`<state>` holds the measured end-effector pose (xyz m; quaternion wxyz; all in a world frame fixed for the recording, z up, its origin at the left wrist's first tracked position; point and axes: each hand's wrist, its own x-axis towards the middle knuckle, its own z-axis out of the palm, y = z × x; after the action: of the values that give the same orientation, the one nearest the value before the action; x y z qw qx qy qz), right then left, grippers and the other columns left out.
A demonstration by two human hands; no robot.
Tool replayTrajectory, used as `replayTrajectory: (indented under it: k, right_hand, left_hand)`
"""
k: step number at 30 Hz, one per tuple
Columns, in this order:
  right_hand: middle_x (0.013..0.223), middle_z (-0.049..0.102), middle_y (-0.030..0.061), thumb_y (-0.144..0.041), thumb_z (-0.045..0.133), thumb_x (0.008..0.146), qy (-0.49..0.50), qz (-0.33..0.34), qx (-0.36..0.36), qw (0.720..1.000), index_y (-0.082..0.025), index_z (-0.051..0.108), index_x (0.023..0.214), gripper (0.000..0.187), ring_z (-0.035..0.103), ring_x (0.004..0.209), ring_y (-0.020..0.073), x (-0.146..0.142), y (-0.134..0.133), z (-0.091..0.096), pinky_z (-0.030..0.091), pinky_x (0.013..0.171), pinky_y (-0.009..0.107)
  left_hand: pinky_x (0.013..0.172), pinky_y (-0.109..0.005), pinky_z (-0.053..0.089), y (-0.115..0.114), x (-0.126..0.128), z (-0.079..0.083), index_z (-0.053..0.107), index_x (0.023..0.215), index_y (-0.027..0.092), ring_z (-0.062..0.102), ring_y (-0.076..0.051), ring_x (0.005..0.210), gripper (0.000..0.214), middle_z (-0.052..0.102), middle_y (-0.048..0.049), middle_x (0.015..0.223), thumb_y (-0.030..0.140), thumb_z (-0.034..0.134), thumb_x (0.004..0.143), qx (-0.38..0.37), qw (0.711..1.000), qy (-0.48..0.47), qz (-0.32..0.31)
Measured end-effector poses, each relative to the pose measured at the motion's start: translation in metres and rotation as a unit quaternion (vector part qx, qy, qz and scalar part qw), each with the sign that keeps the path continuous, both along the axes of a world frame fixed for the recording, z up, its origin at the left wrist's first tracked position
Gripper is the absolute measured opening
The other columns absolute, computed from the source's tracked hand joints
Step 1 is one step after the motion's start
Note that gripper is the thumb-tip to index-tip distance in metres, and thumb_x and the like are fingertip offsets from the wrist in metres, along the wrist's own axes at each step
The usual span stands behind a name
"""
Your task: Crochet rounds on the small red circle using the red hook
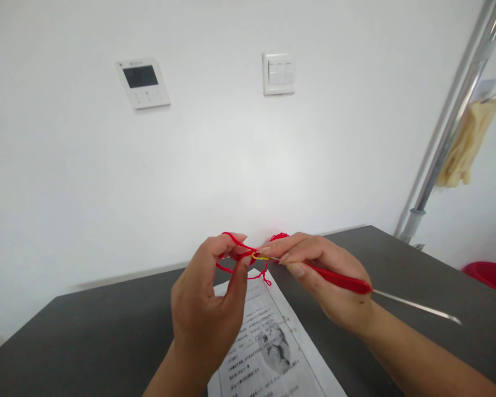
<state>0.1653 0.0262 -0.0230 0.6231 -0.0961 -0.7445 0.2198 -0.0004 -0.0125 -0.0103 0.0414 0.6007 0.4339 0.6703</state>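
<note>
My left hand (209,295) pinches a small piece of red yarn work (243,255) between thumb and fingers, with a strand looped over the index finger. My right hand (328,273) is closed around the red handle of a crochet hook (343,280), whose bare metal end sticks out behind the palm. The front tip meets the yarn at my left fingertips, where a small yellow loop (260,256) shows; what that loop is I cannot make out. A loose red yarn tail (267,277) dangles below. Behind my right fingers, a ball of red yarn (279,236) is partly hidden.
A printed sheet (268,347) lies on the dark grey table (107,325) beneath my hands. The white wall behind carries a panel (144,84) and a switch (279,73). At right are a metal pole (454,121), hanging yellowish gloves (467,146) and a red object (490,277).
</note>
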Motion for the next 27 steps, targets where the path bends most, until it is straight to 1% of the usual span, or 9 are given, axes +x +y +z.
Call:
replayTrajectory:
  k: [2, 4, 7, 11, 13, 15, 20, 23, 27]
  right_hand:
    - [0.096, 0.079, 0.0053, -0.027, 0.062, 0.098, 0.057, 0.045, -0.065, 0.995, -0.023, 0.067, 0.092, 0.01, 0.077, 0.09, 0.0189, -0.004, 0.0, -0.002, 0.065, 0.079, 0.034]
    - [0.095, 0.079, 0.005, -0.028, 0.062, 0.098, 0.064, 0.037, -0.063, 0.995, -0.023, 0.067, 0.092, 0.01, 0.077, 0.089, 0.0188, -0.004, -0.001, -0.003, 0.065, 0.079, 0.034]
    - [0.104, 0.078, 0.0077, -0.018, 0.058, 0.098, -0.026, -0.045, 0.051, 0.997, -0.023, 0.066, 0.099, 0.01, 0.076, 0.101, 0.02, -0.001, -0.004, -0.001, 0.065, 0.087, 0.035]
    - [0.109, 0.076, 0.0141, -0.011, 0.053, 0.097, -0.113, -0.115, 0.221, 0.962, -0.019, 0.061, 0.111, 0.018, 0.071, 0.115, 0.0206, 0.004, -0.005, 0.0, 0.064, 0.093, 0.034]
    - [0.11, 0.075, 0.0167, -0.01, 0.053, 0.097, -0.112, -0.125, 0.265, 0.95, -0.016, 0.059, 0.114, 0.019, 0.068, 0.12, 0.0213, 0.004, -0.005, -0.001, 0.062, 0.097, 0.035]
    - [0.11, 0.074, 0.0166, -0.009, 0.052, 0.098, -0.095, -0.11, 0.245, 0.959, -0.015, 0.059, 0.112, 0.017, 0.068, 0.119, 0.0208, 0.001, -0.005, -0.003, 0.061, 0.098, 0.034]
    - [0.099, 0.074, 0.0085, -0.023, 0.048, 0.104, -0.002, -0.037, 0.116, 0.993, -0.021, 0.062, 0.105, 0.014, 0.073, 0.101, 0.018, -0.005, -0.007, -0.003, 0.065, 0.088, 0.035]
    - [0.097, 0.073, 0.0091, -0.022, 0.05, 0.103, -0.022, -0.05, 0.158, 0.986, -0.02, 0.063, 0.104, 0.014, 0.073, 0.102, 0.0183, -0.004, -0.005, -0.001, 0.064, 0.088, 0.033]
    - [0.1, 0.072, 0.0104, -0.019, 0.054, 0.101, -0.05, -0.113, 0.233, 0.965, -0.019, 0.061, 0.104, 0.008, 0.073, 0.103, 0.0165, 0.0, 0.001, -0.001, 0.063, 0.091, 0.028]
  left_hand:
    - [0.076, -0.034, 0.057, -0.001, 0.001, 0.0, 0.07, 0.09, 0.025, 0.069, -0.021, 0.081, 0.013, 0.073, -0.0021, 0.086, 0.019, 0.074, 0.079, 0.008, 1.0, -0.004, -0.002]
    - [0.076, -0.034, 0.057, -0.002, 0.001, 0.0, 0.069, 0.088, 0.025, 0.07, -0.021, 0.081, 0.011, 0.073, -0.0022, 0.086, 0.02, 0.073, 0.08, 0.014, 1.0, -0.001, -0.003]
    - [0.078, -0.033, 0.057, -0.001, 0.001, -0.002, 0.069, 0.087, 0.025, 0.07, -0.021, 0.082, 0.008, 0.073, -0.0021, 0.085, 0.019, 0.071, 0.083, 0.033, 0.999, 0.015, 0.0]
    - [0.078, -0.033, 0.06, 0.006, -0.006, -0.009, 0.068, 0.09, 0.023, 0.071, -0.02, 0.082, 0.009, 0.074, -0.003, 0.087, 0.016, 0.07, 0.084, 0.091, 0.993, 0.072, -0.003]
    - [0.075, -0.032, 0.061, 0.009, -0.01, -0.011, 0.066, 0.093, 0.022, 0.071, -0.018, 0.082, 0.016, 0.073, -0.0031, 0.088, 0.01, 0.069, 0.083, 0.147, 0.982, 0.116, -0.024]
    - [0.073, -0.03, 0.061, 0.01, -0.012, -0.01, 0.064, 0.096, 0.021, 0.071, -0.017, 0.082, 0.025, 0.073, -0.0031, 0.089, 0.001, 0.067, 0.081, 0.189, 0.97, 0.147, -0.049]
    - [0.08, -0.025, 0.061, 0.004, -0.009, -0.002, 0.061, 0.101, 0.018, 0.07, -0.014, 0.087, 0.044, 0.071, -0.0029, 0.092, -0.015, 0.061, 0.072, 0.256, 0.943, 0.196, -0.085]
    - [0.082, -0.023, 0.061, 0.003, -0.008, -0.004, 0.062, 0.1, 0.017, 0.07, -0.013, 0.087, 0.044, 0.072, -0.0023, 0.092, -0.015, 0.062, 0.07, 0.257, 0.943, 0.189, -0.098]
    - [0.078, -0.022, 0.061, 0.005, -0.007, -0.012, 0.066, 0.105, 0.023, 0.07, -0.012, 0.086, 0.042, 0.073, 0.0009, 0.094, -0.007, 0.067, 0.076, 0.161, 0.978, 0.083, -0.1]
